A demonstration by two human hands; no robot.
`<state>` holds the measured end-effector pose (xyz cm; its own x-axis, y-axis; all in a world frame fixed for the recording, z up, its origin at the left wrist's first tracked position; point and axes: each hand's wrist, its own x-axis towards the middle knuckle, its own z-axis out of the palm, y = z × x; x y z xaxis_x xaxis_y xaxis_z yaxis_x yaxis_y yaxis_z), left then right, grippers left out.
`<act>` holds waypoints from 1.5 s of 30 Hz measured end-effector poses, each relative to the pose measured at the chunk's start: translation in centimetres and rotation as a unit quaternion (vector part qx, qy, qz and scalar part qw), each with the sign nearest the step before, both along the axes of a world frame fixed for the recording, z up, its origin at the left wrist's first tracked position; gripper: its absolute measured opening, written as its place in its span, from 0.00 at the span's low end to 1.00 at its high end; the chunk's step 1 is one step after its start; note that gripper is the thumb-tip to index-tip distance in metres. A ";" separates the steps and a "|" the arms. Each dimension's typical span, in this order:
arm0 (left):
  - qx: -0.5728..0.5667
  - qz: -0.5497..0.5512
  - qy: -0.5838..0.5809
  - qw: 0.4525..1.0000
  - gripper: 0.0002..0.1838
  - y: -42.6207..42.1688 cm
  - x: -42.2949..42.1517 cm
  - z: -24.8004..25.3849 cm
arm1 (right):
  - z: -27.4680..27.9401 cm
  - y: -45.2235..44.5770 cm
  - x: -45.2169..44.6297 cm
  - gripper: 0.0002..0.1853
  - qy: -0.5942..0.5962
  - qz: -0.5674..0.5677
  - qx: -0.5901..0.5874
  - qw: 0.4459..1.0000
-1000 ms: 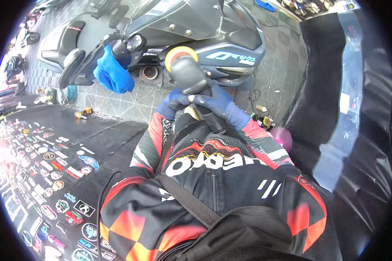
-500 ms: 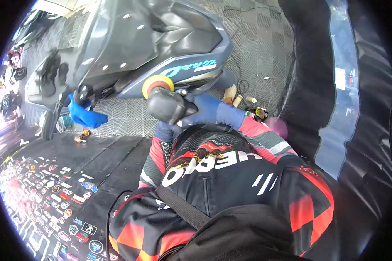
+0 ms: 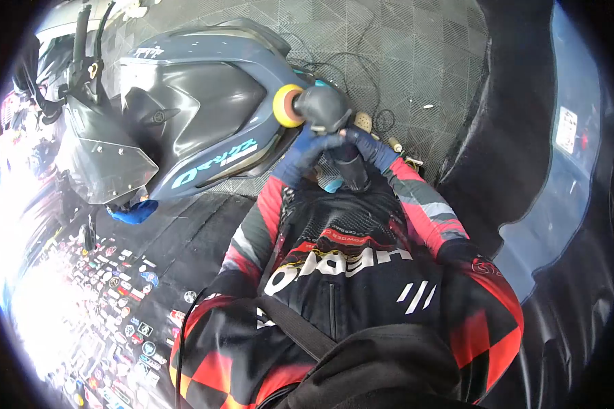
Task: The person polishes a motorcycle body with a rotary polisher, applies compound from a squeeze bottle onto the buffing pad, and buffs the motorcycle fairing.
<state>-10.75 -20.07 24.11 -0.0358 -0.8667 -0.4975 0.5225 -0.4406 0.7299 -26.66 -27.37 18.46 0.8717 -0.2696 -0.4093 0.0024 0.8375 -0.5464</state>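
Observation:
A black polisher (image 3: 324, 109) with a yellow and orange foam pad (image 3: 288, 105) is between my hands. My left hand (image 3: 303, 155), in a blue glove, is closed around the polisher just below its head. My right hand (image 3: 374, 148), also gloved in blue, grips the other side of the machine by its black handle (image 3: 348, 167). The pad's edge meets the grey-blue rear side panel of a scooter (image 3: 218, 102); whether it presses there I cannot tell. Turquoise and white lettering marks the lower panel.
A blue cloth (image 3: 135, 213) hangs near the scooter's front. Dark cables (image 3: 361, 68) lie on the grey tiled floor (image 3: 430, 61). A sticker-covered dark mat (image 3: 116, 300) spreads at lower left. Black sheeting (image 3: 525, 123) with a clear strip stands at right.
The polisher has moved right and up, and its pad now meets the panel farther back. My left hand has come into view on the tool. The whole view has shifted.

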 end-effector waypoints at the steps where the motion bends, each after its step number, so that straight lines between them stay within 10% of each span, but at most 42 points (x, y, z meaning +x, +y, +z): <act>1: -0.006 0.008 -0.011 1.000 0.28 -1.4 -0.4 -0.6 | -3.2 -0.2 -0.7 0.32 0.000 -0.011 0.118 0.993; 8: 0.074 0.005 -0.038 0.997 0.25 -4.9 -0.4 -0.7 | -2.7 -1.4 0.9 0.47 -0.069 -0.009 0.165 0.984; 14: -0.015 -0.041 -0.058 0.997 0.29 0.7 1.6 2.3 | -3.5 5.2 1.3 0.39 0.000 -0.085 0.083 0.993; 26: -0.079 -0.066 -0.115 0.988 0.47 11.8 4.4 3.3 | 8.5 5.2 4.6 0.46 0.093 0.248 -0.230 0.936; 45: -0.094 0.275 0.307 0.906 0.17 -6.8 -1.9 4.1 | 14.5 -17.2 7.7 0.31 0.188 0.404 -0.039 0.894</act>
